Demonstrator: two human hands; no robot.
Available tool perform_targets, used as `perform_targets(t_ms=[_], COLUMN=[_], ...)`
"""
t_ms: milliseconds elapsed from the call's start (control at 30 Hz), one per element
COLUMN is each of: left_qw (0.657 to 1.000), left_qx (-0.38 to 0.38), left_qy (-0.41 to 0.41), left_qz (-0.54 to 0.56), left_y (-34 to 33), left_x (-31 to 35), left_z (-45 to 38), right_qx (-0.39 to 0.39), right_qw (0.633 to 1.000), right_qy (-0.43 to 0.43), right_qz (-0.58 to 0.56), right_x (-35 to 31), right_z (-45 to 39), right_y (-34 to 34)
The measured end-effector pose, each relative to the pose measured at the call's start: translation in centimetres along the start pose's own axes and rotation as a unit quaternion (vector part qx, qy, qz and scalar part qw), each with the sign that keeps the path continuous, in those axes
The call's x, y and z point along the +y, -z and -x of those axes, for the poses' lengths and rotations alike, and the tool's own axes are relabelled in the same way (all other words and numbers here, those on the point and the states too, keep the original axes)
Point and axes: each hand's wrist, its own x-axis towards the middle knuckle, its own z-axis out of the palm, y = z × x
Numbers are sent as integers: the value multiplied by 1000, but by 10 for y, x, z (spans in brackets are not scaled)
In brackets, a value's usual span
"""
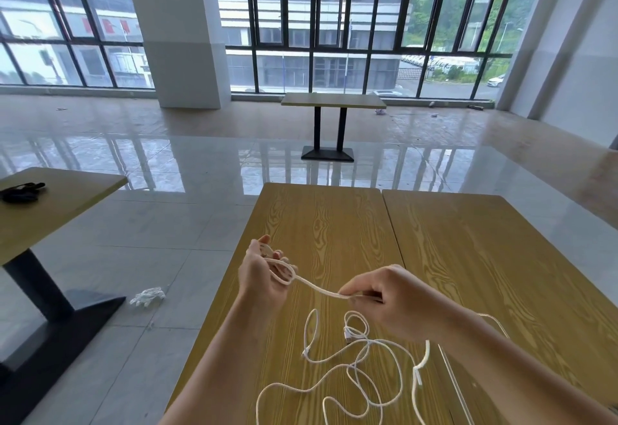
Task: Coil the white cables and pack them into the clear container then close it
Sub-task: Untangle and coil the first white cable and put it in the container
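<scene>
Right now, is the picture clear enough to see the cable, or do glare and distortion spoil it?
Head view: cable sharp between left hand and right hand; daylight from the windows glares on the floor; wide-angle bends window frames at the edges.

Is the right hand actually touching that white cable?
Touching. The head view shows the right hand pinching the white cable between thumb and fingers.

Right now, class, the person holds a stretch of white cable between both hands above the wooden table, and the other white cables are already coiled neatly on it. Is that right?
Not quite. The head view shows the left hand and right hand holding a white cable above the wooden table, but the other white cables lie loose and tangled, not coiled.
</scene>
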Motion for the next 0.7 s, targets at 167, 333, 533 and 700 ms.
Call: perform_targets(t_ms=[167,333,533,700], left_qw=[988,960,913,870], left_qx=[-98,-190,-298,-340], left_qy=[46,64,102,122], left_qz=[-108,-196,-261,-336], left_y=[-12,-18,-28,-32], left_x=[-9,-14,-23,-28], left_z=[20,34,49,56], right_qx=[8,66,116,155], right_qw=[999,996,992,987], right_qy=[48,48,52,38], right_qz=[21,19,22,16], right_x=[-20,-19,-21,-18], right_z=[-3,-9,-17,-24], right_y=[12,21,21,21])
